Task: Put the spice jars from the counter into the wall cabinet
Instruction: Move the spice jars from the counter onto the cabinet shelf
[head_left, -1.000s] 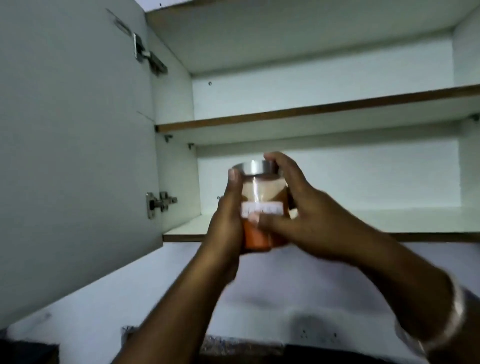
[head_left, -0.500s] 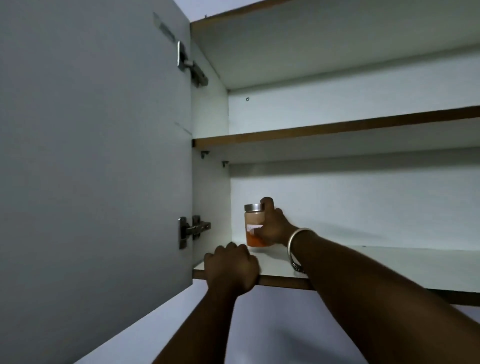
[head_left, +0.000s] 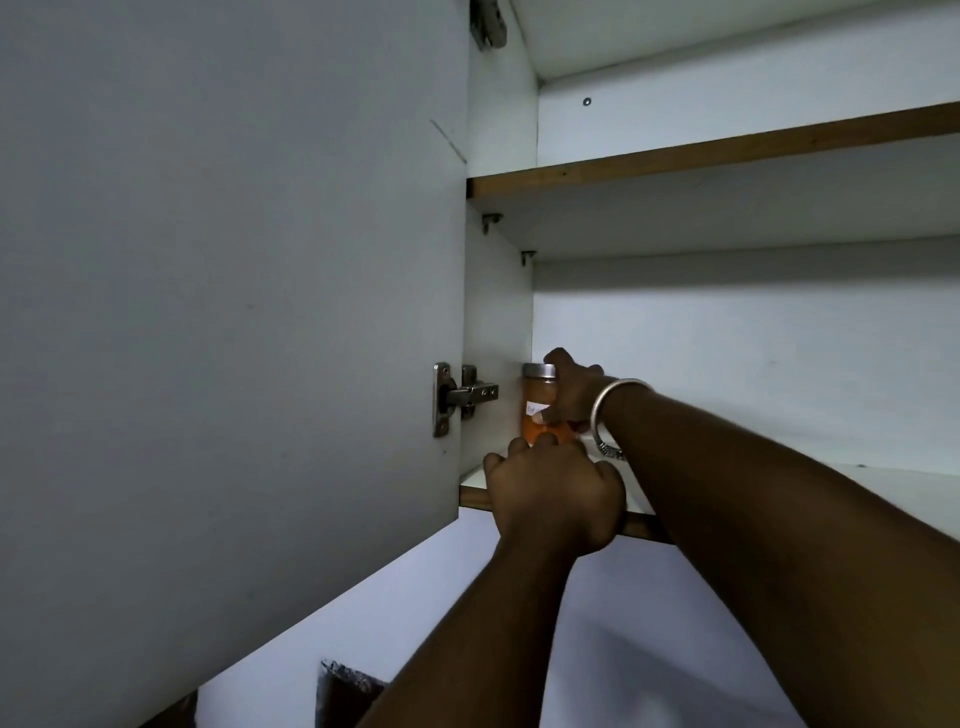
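Moved into the corner, spice jar (head_left: 534, 395) is gripped by right hand (head_left: 574, 397); left hand (head_left: 558, 493) clutches shelf (head_left: 475, 500).

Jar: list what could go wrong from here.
1. The jar has its base hidden behind the left hand, so I cannot tell whether it sits flat on the shelf. Released early, it might tip.
2. The right hand grips it close to the side wall. On the way out, the bangle could knock it over.
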